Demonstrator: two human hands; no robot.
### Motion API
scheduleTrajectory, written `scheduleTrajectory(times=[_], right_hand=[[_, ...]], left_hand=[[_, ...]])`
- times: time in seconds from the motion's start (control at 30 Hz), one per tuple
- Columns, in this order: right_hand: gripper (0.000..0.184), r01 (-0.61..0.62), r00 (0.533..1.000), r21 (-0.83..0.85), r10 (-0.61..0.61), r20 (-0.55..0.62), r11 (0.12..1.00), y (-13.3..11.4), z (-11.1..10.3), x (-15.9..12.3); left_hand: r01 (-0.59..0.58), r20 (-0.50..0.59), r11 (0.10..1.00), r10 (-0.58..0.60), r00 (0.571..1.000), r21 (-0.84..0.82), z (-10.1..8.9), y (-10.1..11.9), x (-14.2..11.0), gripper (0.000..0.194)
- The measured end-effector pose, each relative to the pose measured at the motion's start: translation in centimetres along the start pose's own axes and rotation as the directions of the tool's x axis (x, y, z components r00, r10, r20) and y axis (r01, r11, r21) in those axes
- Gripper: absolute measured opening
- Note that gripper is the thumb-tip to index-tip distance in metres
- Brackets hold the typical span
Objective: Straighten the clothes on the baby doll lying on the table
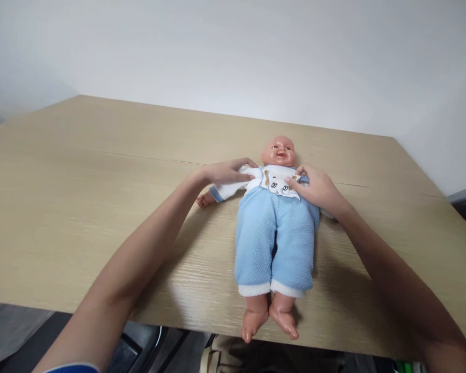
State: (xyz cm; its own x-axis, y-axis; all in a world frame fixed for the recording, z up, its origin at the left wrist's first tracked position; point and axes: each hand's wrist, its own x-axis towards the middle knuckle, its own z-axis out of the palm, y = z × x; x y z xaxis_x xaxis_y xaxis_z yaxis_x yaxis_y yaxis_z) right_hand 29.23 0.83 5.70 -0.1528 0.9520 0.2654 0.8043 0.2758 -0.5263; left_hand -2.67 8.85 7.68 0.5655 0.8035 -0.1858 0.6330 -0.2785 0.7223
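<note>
The bald, pinkish plastic doll (277, 207) in fleecy blue-and-white clothes (254, 241) lies face-up on the pale wooden table (81, 207), probably light, its soft cloth best gathered near the shoulders, where the left hand (235, 171) rests with fingers loosely parted and the right hand (314, 184) half-curls, its grip unclear.

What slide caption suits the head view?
Left hand at the sleeve, right hand at the chest of a doll lying face-up on a table.
</note>
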Motion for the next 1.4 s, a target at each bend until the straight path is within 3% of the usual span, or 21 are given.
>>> scheduleTrajectory(times=[0.13,0.23,0.33,0.4,0.43,0.53,0.6,0.67,0.77,0.9,0.97,1.1,1.17,1.27,1.33,1.4], right_hand=[[0.050,0.056,0.986,-0.124,-0.074,-0.147,0.991,4.4,-1.2,-5.6],[0.066,0.024,0.991,-0.143,-0.042,-0.126,0.989,7.5,-2.5,-9.9],[0.066,-0.027,0.993,-0.092,0.016,-0.117,0.995,9.1,-3.3,-12.2],[0.058,-0.056,0.992,-0.040,0.051,-0.112,0.998,9.2,-3.7,-12.6],[0.055,-0.073,0.991,-0.002,0.073,-0.113,0.997,9.1,-3.9,-12.6],[0.060,-0.140,0.974,0.173,0.167,-0.153,0.975,8.3,-4.3,-12.1],[0.066,-0.154,0.952,0.335,0.231,-0.203,0.930,7.9,-4.4,-11.6],[0.069,-0.115,0.934,0.502,0.266,-0.239,0.857,7.5,-4.2,-10.6],[0.070,-0.023,0.931,0.683,0.264,-0.250,0.730,6.7,-3.3,-8.2],[0.058,0.080,0.933,0.768,0.225,-0.283,0.635,5.0,-1.1,-4.2],[0.053,0.099,0.942,0.754,0.184,-0.282,0.650,4.1,0.0,-2.9],[0.039,0.146,0.963,0.582,0.020,-0.269,0.800,2.7,1.4,-3.2],[0.034,0.174,0.966,0.515,-0.046,-0.253,0.840,2.1,1.3,-4.3],[0.050,0.198,0.968,0.480,-0.092,-0.235,0.855,1.4,0.9,-5.6],[0.052,0.201,0.967,0.455,-0.102,-0.232,0.868,1.0,0.8,-6.0],[0.049,0.192,0.967,0.475,-0.084,-0.239,0.858,0.9,1.0,-5.9]], left_hand=[[0.014,-0.021,0.985,-0.011,1.000,0.174,-0.6,0.5,-0.6,0.061],[-0.069,-0.142,0.942,0.122,0.982,0.329,0.4,2.5,-1.1,0.043],[-0.235,-0.276,0.885,0.362,0.891,0.402,3.5,5.8,-0.4,0.035],[-0.336,-0.258,0.827,0.480,0.838,0.450,6.2,8.2,0.7,0.032],[-0.360,-0.222,0.798,0.509,0.832,0.483,7.4,9.2,1.4,0.031],[-0.314,-0.138,0.750,0.472,0.871,0.582,10.3,11.1,3.2,0.031],[-0.287,-0.131,0.742,0.449,0.884,0.606,11.1,11.4,4.0,0.026],[-0.318,-0.150,0.763,0.473,0.868,0.562,11.4,11.2,4.3,0.024],[-0.442,-0.184,0.790,0.553,0.813,0.425,11.3,10.5,4.1,0.024],[-0.567,-0.258,0.763,0.642,0.722,0.312,11.5,10.1,3.3,0.024],[-0.586,-0.312,0.751,0.660,0.683,0.305,11.6,10.1,2.8,0.026],[-0.602,-0.407,0.727,0.685,0.603,0.330,11.7,10.1,2.1,0.028],[-0.597,-0.429,0.742,0.666,0.610,0.305,11.6,10.3,2.1,0.025],[-0.570,-0.444,0.796,0.594,0.671,0.204,11.3,10.6,2.6,0.016],[-0.516,-0.462,0.852,0.496,0.735,0.094,11.0,10.7,3.1,0.007],[-0.412,-0.452,0.911,0.365,0.814,-0.006,10.6,10.6,3.6,0.010]])
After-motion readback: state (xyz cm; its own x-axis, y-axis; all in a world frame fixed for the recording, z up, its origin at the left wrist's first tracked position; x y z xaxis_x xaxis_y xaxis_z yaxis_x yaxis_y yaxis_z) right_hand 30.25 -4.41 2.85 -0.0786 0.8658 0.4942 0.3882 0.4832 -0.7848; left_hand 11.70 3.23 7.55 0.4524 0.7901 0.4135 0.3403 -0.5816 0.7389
